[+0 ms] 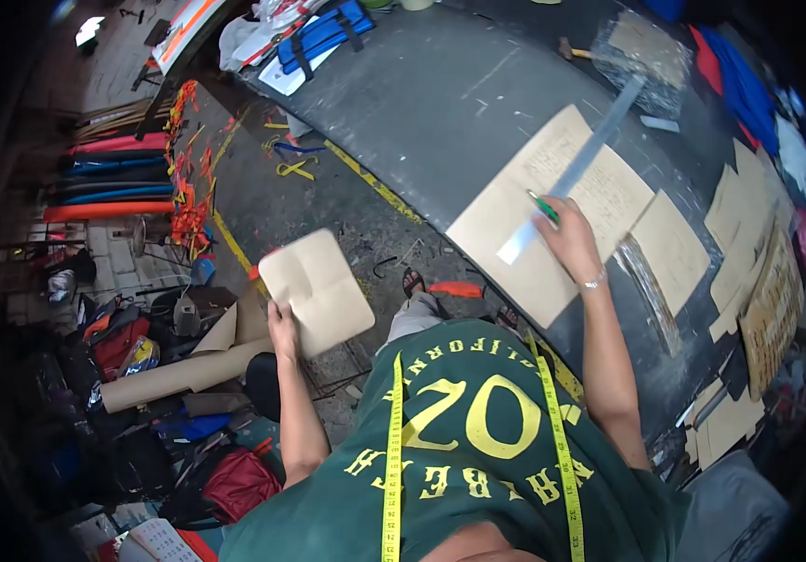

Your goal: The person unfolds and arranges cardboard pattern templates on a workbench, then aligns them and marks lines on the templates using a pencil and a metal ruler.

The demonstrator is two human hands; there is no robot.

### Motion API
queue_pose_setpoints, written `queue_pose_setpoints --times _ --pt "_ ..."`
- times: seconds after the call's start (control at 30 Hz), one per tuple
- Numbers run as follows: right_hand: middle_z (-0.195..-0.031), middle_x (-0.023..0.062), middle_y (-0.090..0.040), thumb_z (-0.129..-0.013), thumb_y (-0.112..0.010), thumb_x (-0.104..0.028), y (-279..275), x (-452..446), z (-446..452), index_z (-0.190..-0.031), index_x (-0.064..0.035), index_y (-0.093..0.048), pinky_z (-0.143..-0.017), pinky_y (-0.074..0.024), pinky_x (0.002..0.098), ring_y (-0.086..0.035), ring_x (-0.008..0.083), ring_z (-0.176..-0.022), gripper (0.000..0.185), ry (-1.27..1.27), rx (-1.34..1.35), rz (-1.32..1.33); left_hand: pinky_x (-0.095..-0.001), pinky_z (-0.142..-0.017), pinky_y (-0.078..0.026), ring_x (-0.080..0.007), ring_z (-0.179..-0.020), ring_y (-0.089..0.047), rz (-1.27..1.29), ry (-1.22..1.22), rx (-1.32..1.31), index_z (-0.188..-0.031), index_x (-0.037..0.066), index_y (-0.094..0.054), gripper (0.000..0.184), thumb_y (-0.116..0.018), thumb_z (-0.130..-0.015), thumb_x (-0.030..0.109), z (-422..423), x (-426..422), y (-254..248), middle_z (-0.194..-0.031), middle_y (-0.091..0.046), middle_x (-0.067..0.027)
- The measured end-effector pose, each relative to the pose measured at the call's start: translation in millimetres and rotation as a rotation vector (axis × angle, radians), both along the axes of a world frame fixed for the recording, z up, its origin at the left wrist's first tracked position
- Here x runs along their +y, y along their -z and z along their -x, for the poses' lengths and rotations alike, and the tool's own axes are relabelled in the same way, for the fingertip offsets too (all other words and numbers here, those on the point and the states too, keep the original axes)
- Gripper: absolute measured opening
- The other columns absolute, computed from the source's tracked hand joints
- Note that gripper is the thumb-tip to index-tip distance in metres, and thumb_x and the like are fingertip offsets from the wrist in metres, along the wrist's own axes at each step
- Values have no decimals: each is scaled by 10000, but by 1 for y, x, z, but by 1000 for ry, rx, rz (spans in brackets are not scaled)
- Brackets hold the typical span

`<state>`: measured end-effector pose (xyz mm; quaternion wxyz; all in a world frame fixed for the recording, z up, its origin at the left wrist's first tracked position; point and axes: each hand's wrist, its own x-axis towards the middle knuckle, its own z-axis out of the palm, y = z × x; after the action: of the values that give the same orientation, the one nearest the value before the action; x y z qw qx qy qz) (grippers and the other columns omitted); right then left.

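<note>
- Left hand [282, 330], middle left, pinches a brown card [320, 292] (it has fold lines).
- Right hand [571, 242], middle right, curls around a green pen [543, 206] by a ruler [599, 136].
- Maybe this is measuring; the next move needs a still ruler.

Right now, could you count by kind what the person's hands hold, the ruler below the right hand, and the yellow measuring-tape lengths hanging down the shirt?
Brown piece, left hand: 1
Green pen, right hand: 1
Ruler: 1
Yellow measuring-tape lengths: 2
Total: 5
</note>
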<state>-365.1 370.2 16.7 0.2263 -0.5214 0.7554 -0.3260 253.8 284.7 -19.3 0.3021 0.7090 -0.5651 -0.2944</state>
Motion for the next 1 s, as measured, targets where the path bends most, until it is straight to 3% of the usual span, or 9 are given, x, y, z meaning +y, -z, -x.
queue_pose_setpoints --times 0.17,0.27,0.47,0.57,0.63,0.7,0.8,0.87,1.0 --pt "-1047 173 -703 -1087 -532 -334 -27 -16 -65 -1345 -85 -665 -866 -528 408 -684 326 -933 382 29 -180 -40 -331 -999 -487 -190 -1122 -647 -41 181 191 -1379 9 -567 355 -561 -1063 171 29 -118 -39 -1230 -700 -115" --pt "-854 -8 -590 -1121 -499 -386 -49 -52 -138 -1432 -86 -620 -628 -460 245 -492 56 -669 449 91 -506 -186 -318 -1002 -490 -169 -1139 -641 -74 316 394 -1392 34 -560 341 -561 -1070 148 35 -196 -42 -1266 -689 -92" --pt "-1200 32 -699 -904 -839 -275 -20 -134 -259 -1434 -77 -619 -869 -521 280 -608 94 -939 607 80 -716 -267 -335 -1001 -511 -178 -1158 -646 -125 623 518 -1467 47 -460 434 -558 -1044 61 81 -310 -74 -1271 -696 -114" --pt "-1303 26 -656 -807 -921 -166 -45 -184 -304 -1556 -91 -471 -675 -461 206 -442 30 -716 877 104 -733 -129 -383 -991 -524 -288 -1173 -690 -157 684 437 -1453 28 -357 504 -572 -998 40 114 -345 -83 -1236 -716 -211" --pt "-1041 -30 -676 -837 -901 -167 -39 -204 -315 -1489 -56 -542 -645 -427 196 -422 10 -664 753 178 -755 -72 -430 -971 -533 -402 -1189 -683 64 805 285 -1429 21 -334 523 -591 -975 60 133 -368 -79 -1248 -691 -292" --pt "-797 -106 -586 -880 -867 -155 -44 -229 -320 -1334 -27 -637 -619 -382 184 -391 -1 -653 525 300 -825 -23 -437 -959 -537 -391 -1162 -690 -100 882 309 -1362 7 -508 409 -609 -972 78 147 -391 -87 -1228 -708 -246" --pt "-991 19 -732 -933 -767 -102 -52 -266 -309 -1264 11 -641 -799 -525 267 -637 87 -865 371 424 -769 3 -377 -937 -547 -285 -1070 -708 -157 1027 410 -1189 -13 -693 243 -665 -959 62 164 -432 -66 -1154 -737 -149" --pt "-1081 64 -742 -940 -733 -97 -35 -289 -294 -1280 18 -631 -878 -530 297 -661 132 -988 374 482 -773 -20 -320 -936 -550 -155 -1056 -691 -257 1117 364 -1223 -11 -695 277 -717 -957 60 165 -462 -60 -1147 -744 -85" --pt "-1214 99 -721 -961 -686 -120 -16 -347 -275 -1348 5 -604 -938 -521 303 -661 154 -1081 415 382 -659 97 -296 -960 -545 -123 -1072 -682 -583 1125 447 -1290 9 -696 429 -794 -873 34 163 -524 -82 -1185 -754 -42"
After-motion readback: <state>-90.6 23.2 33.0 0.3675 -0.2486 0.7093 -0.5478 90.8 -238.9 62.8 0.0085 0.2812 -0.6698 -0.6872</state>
